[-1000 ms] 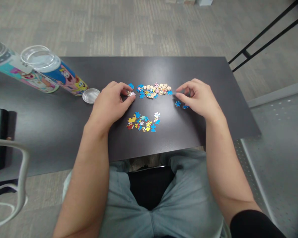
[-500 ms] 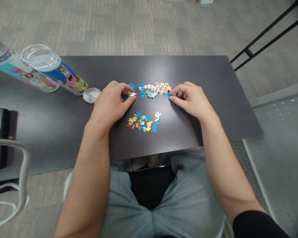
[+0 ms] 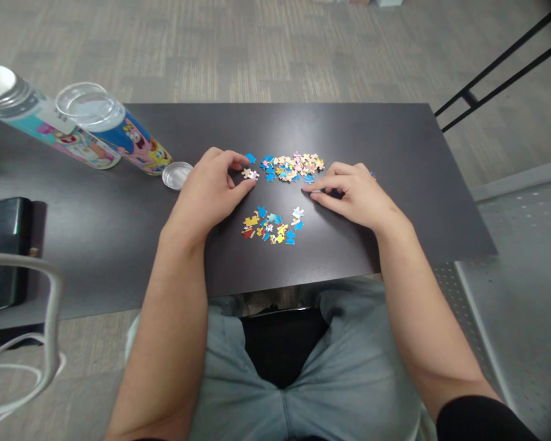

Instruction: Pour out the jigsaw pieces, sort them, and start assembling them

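Note:
My left hand point(image 3: 213, 191) rests on the dark table with thumb and fingers apart. Beside its fingertips lie a few pale puzzle pieces point(image 3: 250, 174) and a blue puzzle piece point(image 3: 250, 158). My right hand point(image 3: 356, 191) has its fingers stretched out low over the table, with nothing visible held in them. Its index fingertip is just below a blue puzzle piece point(image 3: 309, 179) at the edge of the upper heap of puzzle pieces point(image 3: 298, 164). Closer to me is a loose group of yellow, blue and red puzzle pieces point(image 3: 274, 225). Part of another piece point(image 3: 373, 175) peeks out behind my right hand.
A SpongeBob canister point(image 3: 140, 144) with a clear top stands at the left, next to a teal canister point(image 3: 50, 125). A round lid point(image 3: 177, 176) lies by my left wrist. Further left are a black case point(image 3: 4, 254) and a white cable point(image 3: 52, 318).
My right hand has moved slightly down from the heap's right edge, its fingers straightening. My left hand has stayed beside the pale pieces. The view has shifted a little.

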The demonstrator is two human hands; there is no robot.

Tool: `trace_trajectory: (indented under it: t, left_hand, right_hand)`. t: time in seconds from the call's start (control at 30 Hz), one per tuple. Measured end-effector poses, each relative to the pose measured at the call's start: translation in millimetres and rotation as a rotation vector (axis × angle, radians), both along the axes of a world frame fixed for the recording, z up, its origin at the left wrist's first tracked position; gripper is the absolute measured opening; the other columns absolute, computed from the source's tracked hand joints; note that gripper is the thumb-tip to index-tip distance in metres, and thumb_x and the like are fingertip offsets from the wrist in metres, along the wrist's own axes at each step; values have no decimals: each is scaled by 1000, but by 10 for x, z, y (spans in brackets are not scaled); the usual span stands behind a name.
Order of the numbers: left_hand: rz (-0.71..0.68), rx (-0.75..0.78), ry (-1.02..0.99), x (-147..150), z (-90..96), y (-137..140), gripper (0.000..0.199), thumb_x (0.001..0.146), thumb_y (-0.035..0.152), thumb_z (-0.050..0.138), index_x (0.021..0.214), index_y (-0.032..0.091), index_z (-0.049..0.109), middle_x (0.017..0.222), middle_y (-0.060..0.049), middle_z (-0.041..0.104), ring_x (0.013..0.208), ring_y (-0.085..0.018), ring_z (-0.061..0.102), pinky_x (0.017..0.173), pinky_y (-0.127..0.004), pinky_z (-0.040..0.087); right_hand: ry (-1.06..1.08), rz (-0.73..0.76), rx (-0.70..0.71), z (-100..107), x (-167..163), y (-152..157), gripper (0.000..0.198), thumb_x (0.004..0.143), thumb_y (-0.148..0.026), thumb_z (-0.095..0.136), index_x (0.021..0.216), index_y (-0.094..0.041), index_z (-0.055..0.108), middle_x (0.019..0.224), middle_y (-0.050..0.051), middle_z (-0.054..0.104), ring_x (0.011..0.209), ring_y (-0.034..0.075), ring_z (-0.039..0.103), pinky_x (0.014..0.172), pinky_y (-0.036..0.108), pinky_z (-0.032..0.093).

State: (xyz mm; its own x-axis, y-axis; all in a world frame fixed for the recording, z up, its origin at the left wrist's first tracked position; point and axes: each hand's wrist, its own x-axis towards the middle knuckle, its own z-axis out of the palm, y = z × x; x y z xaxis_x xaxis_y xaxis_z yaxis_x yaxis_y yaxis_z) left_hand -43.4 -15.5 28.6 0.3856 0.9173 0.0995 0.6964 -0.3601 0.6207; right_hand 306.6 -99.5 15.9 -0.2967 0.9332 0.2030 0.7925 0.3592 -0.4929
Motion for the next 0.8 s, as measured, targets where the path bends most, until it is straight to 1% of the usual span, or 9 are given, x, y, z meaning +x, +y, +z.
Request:
trace_trajectory:
  t: [0.1,0.2,0.27,0.37,0.43,0.53,0.67,0.73,0.8]
  left_hand:
    - [26,-43,-5,3,46,-7,44,105,18,99,147,13,90,145,-16,79,81,-19,69,100,-44,67]
    - [29,-48,15,3,73,-15,34,106,21,97,140,15,93,142,-15,78,80,-19,69,101,-45,68]
    - [15,-41,13,-3,68,-18,32,107,23,96,139,17,93,141,-14,78,80,-19,70,102,-46,69]
    - [-3,-32,-6,-15,41,-17,38,107,22,94,145,22,93,145,-13,79,82,-19,70,104,-46,70]
    - [-11,-36,-6,-18,31,-18,41,107,23,93,148,25,94,146,-12,78,83,-19,70,103,-45,70]
    - [-24,-36,11,-9,44,-24,37,108,23,94,144,24,97,143,-12,76,84,-19,69,103,-45,69]
    - [-35,-17,21,10,80,-35,27,111,21,93,137,22,100,136,-11,75,84,-20,67,102,-45,66]
    - [-36,-15,22,13,82,-38,24,112,21,93,136,21,100,136,-11,74,84,-20,67,103,-46,65]
    - [-35,-9,24,12,69,-41,24,113,20,93,136,20,99,137,-12,74,86,-20,67,103,-46,64]
  right_hand:
    - [-28,-3,5,1,29,-27,31,119,-37,84,146,-40,101,113,6,83,101,29,77,107,49,48]
    - [-34,-47,16,-15,82,-30,33,118,-37,85,146,-39,101,111,6,82,99,29,76,105,50,46]
    - [-45,-44,12,-19,96,-31,32,117,-38,85,145,-40,102,110,6,82,99,30,76,104,50,46]
    - [-61,5,-13,-1,43,-46,31,120,-40,84,145,-43,101,112,6,82,99,29,74,105,51,45]
    - [-61,49,-29,18,-41,-67,30,122,-40,82,146,-42,101,116,6,83,100,29,74,106,50,44]
    - [-45,117,-28,39,-196,-111,30,125,-39,79,146,-40,100,119,7,84,104,29,75,105,48,43]
    - [23,244,-9,48,-339,-154,30,128,-34,75,142,-40,101,114,6,83,106,28,76,104,47,42]
    - [61,245,3,47,-352,-156,31,129,-32,74,142,-38,101,113,5,83,104,27,76,102,46,42]
    - [77,189,7,45,-332,-144,29,128,-34,74,142,-36,100,112,5,84,100,26,75,100,45,42]
